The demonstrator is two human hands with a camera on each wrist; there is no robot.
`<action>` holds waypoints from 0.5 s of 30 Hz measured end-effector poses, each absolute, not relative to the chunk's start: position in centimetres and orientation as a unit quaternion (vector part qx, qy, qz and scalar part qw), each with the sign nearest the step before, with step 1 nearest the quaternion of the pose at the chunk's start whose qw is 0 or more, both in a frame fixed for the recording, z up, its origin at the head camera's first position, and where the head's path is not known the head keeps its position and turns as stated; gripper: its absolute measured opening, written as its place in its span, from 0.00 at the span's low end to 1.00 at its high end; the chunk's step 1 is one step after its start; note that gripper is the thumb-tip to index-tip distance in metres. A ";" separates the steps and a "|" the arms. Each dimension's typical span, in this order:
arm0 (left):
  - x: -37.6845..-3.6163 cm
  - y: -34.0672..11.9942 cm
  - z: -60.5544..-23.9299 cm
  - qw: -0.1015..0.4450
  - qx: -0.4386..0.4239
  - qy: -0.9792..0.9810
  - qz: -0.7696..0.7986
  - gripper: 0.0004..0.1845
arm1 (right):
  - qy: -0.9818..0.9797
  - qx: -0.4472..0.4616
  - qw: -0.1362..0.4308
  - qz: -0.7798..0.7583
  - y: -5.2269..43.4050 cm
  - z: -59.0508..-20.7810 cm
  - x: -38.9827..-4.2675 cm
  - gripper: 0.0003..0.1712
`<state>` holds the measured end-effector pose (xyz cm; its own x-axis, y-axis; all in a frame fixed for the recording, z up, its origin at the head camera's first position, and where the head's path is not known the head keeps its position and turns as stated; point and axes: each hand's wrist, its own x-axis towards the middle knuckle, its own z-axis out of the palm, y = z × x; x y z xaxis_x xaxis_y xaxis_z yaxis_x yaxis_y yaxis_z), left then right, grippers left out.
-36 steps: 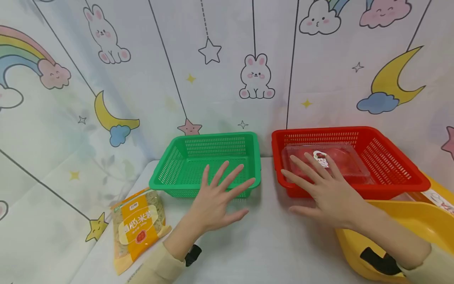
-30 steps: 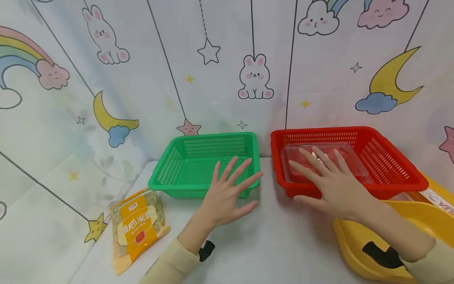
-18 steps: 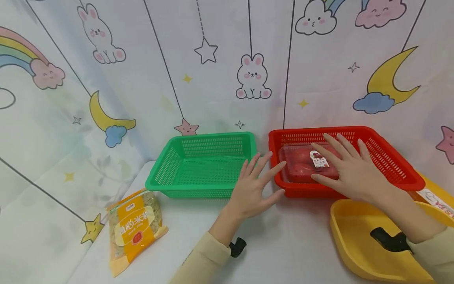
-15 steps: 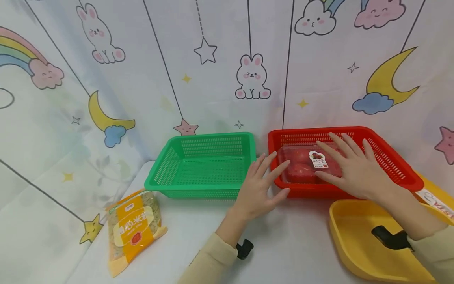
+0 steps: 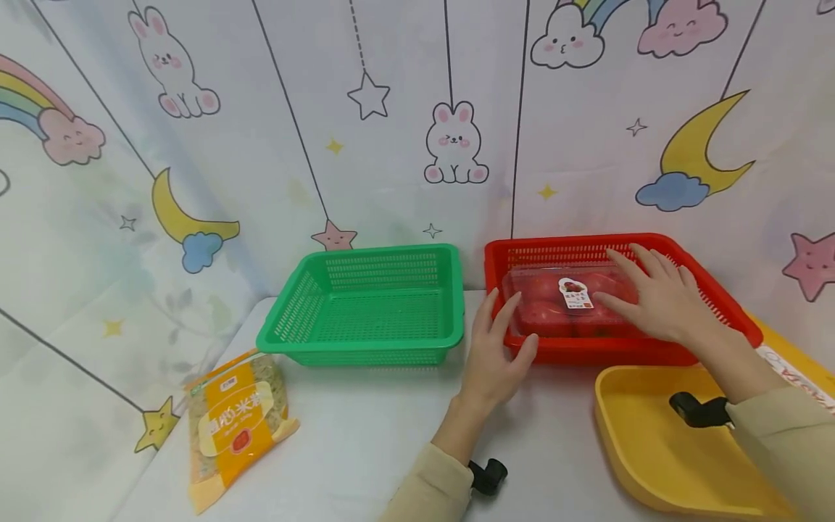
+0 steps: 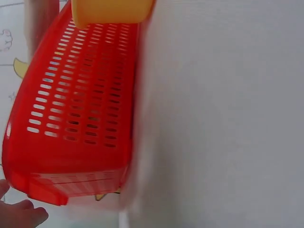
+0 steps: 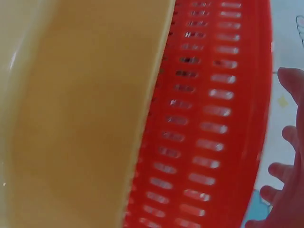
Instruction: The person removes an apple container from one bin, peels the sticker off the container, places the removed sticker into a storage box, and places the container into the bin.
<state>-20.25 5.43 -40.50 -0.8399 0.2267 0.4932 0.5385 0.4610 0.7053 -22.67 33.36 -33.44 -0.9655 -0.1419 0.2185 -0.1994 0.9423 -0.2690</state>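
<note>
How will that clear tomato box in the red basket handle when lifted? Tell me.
The clear tomato box probably flexes, since it looks like thin plastic. Its glossy lid may be slippery. The tomatoes inside likely make it fairly heavy and bruisable. The right hand reaches over it.

Playroom-like corner: cartoon backdrop [image 5: 391, 109], white table [image 5: 365, 435].

Backdrop: pale fabric sheet printed with cartoon bunnies, stars, moons, clouds and a rainbow [image 5: 391, 145], hung in slightly creased panels behind and to the left. Below it, a plain white tabletop [image 5: 365, 435]. Lighting soft and even, shadows faint.
</note>
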 end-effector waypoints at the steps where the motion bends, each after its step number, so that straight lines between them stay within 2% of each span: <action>1: -20.3 5.5 -40.8 0.164 -0.218 -0.836 -0.476 0.39 | -0.981 0.078 0.089 0.152 33.6 -33.6 -22.9 0.54; 6: -20.9 5.4 -42.4 0.144 -0.183 -0.813 -0.534 0.38 | -0.980 0.039 0.024 0.193 35.1 -34.2 -24.1 0.60; 15: -21.7 5.2 -44.1 0.130 -0.178 -0.742 -0.633 0.35 | -0.941 -0.021 -0.125 0.315 36.9 -35.3 -24.5 0.69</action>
<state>-21.71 5.18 -44.08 -0.9030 0.0999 0.4179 0.4284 0.1358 0.8933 -24.50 36.92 -35.26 -0.9677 -0.0397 -0.2491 0.1183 0.8007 -0.5872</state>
